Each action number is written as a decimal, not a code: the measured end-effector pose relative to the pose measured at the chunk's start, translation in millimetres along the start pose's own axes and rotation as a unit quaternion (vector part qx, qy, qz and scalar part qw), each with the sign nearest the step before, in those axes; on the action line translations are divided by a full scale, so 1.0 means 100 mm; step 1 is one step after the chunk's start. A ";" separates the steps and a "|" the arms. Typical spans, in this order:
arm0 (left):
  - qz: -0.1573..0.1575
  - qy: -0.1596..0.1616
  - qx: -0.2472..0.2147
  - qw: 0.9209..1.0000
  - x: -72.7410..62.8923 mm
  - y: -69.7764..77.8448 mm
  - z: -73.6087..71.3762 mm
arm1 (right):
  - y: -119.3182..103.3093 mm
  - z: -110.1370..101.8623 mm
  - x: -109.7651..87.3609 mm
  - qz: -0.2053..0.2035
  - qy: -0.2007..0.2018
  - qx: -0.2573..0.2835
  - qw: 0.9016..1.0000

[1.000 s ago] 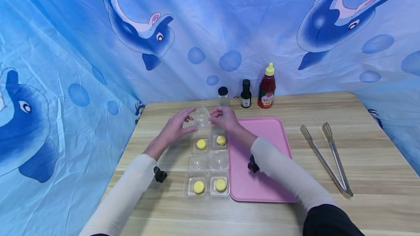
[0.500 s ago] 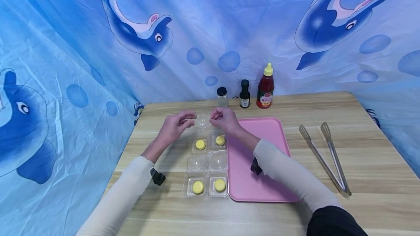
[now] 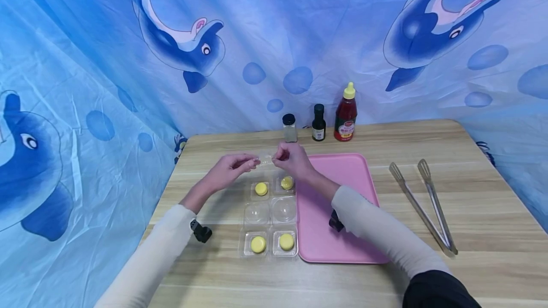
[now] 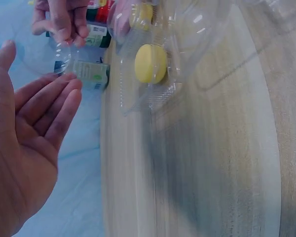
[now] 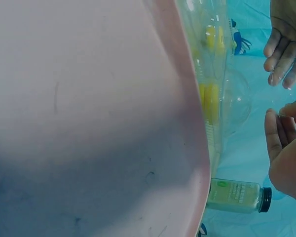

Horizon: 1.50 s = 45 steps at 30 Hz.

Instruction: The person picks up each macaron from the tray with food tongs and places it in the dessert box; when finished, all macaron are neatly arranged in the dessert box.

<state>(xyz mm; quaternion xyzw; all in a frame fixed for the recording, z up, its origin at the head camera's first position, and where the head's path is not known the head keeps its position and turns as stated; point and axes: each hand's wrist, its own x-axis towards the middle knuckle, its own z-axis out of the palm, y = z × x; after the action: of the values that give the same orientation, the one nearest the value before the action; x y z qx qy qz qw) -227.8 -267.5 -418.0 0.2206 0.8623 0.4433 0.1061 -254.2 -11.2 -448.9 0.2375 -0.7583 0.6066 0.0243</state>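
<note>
A clear plastic domed lid (image 3: 265, 159) is between my two hands, above the far boxes. My right hand (image 3: 293, 160) pinches its right edge between thumb and fingers. At its left side is my left hand (image 3: 227, 171); the left wrist view shows those fingers (image 4: 52, 106) fairly straight, the thumb apart, with fingertips close to the lid's rim. Whether they touch it, I cannot tell. Below the hands, yellow macaron-like rounds (image 3: 261, 188) sit in clear plastic compartments. Nearer me, two more yellow rounds (image 3: 286, 242) lie in clear boxes (image 3: 247, 251) with domed lids (image 3: 258, 213) folded back.
Right of the boxes lies a pink tray (image 3: 338, 246), under my right forearm. Metal tongs (image 3: 428, 213) rest spread at the right. Along the back stand a black-capped jar (image 3: 289, 129), a small dark bottle (image 3: 318, 125) and a red sauce bottle (image 3: 346, 118). A dolphin-print curtain (image 3: 257, 23) hangs behind.
The lid has tipped from facing me to a flatter, lower position. My left hand has lowered slightly beside it, while the right keeps its pinch. The boxes stay in place.
</note>
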 end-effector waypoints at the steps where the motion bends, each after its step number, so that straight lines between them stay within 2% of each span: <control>1: -0.004 -0.008 0.004 1.000 0.00 0.00 -0.01 | 0.01 0.00 0.00 -0.004 0.001 0.001 1.000; 4: -0.014 -0.034 0.016 0.999 -0.01 0.01 -0.04 | 0.02 0.01 -0.01 -0.014 0.003 0.003 1.000; 9: -0.030 -0.073 -0.019 0.997 0.00 0.03 -0.07 | 0.06 0.02 -0.02 -0.032 0.006 0.017 0.999; 12: -0.039 -0.080 -0.034 0.995 -0.01 0.04 -0.08 | 0.07 0.02 -0.03 -0.029 0.001 0.034 0.999; 17: -0.044 -0.078 -0.025 0.996 -0.01 0.03 -0.10 | 0.05 0.00 -0.06 0.013 -0.035 0.058 0.998; 22: -0.047 -0.076 -0.006 0.996 -0.02 0.01 -0.11 | 0.01 -0.06 -0.11 0.047 -0.096 0.045 0.993; 27: -0.047 -0.071 0.000 0.996 -0.03 0.00 -0.11 | 0.01 -0.12 -0.15 0.048 -0.160 0.023 0.986; 30: -0.036 -0.074 0.007 0.997 -0.04 -0.02 -0.09 | 0.02 -0.13 -0.16 0.042 -0.183 -0.008 0.982; 34: -0.023 -0.081 0.026 0.996 -0.05 -0.05 -0.07 | 0.04 -0.10 -0.16 0.043 -0.195 -0.047 0.979; 38: -0.019 -0.084 0.042 0.995 -0.06 -0.06 -0.05 | 0.05 -0.06 -0.17 0.040 -0.189 -0.069 0.979; 45: -0.010 -0.058 0.047 0.997 -0.09 -0.11 0.00 | 0.04 -0.01 -0.21 0.038 -0.181 -0.088 0.979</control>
<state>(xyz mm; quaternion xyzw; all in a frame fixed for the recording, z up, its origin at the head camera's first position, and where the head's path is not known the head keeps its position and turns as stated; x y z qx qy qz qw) -223.0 -277.1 -426.7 0.2419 0.8766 0.3879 0.1504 -237.2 -2.3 -459.7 0.3111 -0.8091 0.4850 -0.1156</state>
